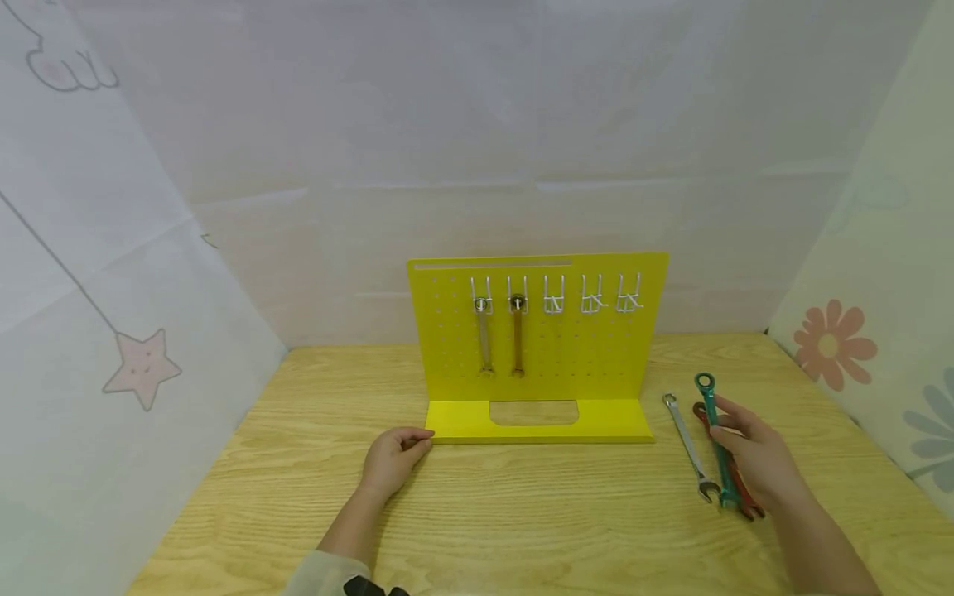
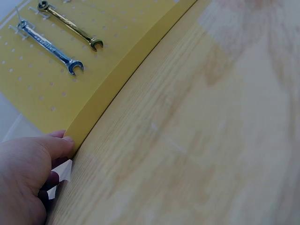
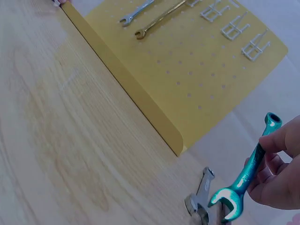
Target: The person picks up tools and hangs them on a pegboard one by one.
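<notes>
My right hand (image 1: 763, 459) grips a teal combination wrench (image 3: 248, 171) mid-shank, its ring end up. Below it lie a red wrench (image 1: 738, 480), partly hidden, and a silver wrench (image 1: 687, 439) on the table. My left hand (image 1: 391, 459) pinches the left front corner of the yellow pegboard stand (image 1: 462, 420), thumb on its front lip in the left wrist view. A silver wrench (image 2: 49, 47) and a gold-coloured wrench (image 2: 70, 23) hang from the board's two leftmost hooks, open ends down.
Three white double hooks (image 1: 591, 296) to the right on the board carry nothing. The stand rests on a wood-grain table (image 1: 522, 513). Pale printed sheets (image 1: 477, 165) surround the table at the back and sides.
</notes>
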Motion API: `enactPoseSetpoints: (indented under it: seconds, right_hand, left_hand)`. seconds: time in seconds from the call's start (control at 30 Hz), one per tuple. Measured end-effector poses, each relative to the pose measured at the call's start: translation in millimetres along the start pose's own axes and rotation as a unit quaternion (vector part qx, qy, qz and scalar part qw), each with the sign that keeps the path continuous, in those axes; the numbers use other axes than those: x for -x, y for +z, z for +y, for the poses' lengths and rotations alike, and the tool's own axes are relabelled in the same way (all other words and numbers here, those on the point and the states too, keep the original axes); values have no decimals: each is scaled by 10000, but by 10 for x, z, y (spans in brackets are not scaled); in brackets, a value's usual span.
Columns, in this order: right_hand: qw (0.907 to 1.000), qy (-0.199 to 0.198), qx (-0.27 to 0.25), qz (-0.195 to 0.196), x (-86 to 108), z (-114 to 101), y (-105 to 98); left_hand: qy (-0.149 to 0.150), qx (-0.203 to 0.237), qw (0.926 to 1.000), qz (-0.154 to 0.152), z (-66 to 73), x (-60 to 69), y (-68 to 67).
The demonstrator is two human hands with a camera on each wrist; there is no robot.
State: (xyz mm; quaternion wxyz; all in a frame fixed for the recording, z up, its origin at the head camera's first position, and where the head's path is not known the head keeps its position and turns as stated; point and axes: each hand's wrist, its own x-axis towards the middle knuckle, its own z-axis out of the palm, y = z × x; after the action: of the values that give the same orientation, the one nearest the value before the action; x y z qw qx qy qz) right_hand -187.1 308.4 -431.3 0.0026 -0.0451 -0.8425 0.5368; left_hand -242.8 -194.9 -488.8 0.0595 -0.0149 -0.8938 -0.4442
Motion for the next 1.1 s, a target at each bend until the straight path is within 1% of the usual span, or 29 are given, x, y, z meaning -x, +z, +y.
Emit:
enactPoseSetpoints:
  seconds: [0.1, 0.23, 0.3, 0.5, 0.6, 0.83, 1.1]
  right_hand:
    - [9996, -178, -233, 23, -22, -61, 70]
    - [9981, -180, -593, -34, -56, -153, 169]
    - [9974, -197, -685, -65, -73, -208, 215]
    - [9957, -325, -856, -151, -106, -372, 358]
    - [9950, -321, -934, -153, -117, -452, 435]
    - [9949, -378, -908, -207, -146, -615, 576]
    - [9928, -542, -1027, -292, -191, -792, 703]
  left_hand:
    - [26, 3, 10000, -12, -9, -4, 3]
    - [55, -2, 10000, -5, -19, -9, 6]
    - [63, -3, 10000, 5, -20, -11, 5]
    - [90, -35, 10000, 18, -17, -19, 9]
    - [108, -51, 9999, 12, -12, -19, 8]
    - [90, -34, 10000, 7, -14, -14, 5]
    - [92, -18, 10000, 7, -24, -24, 9]
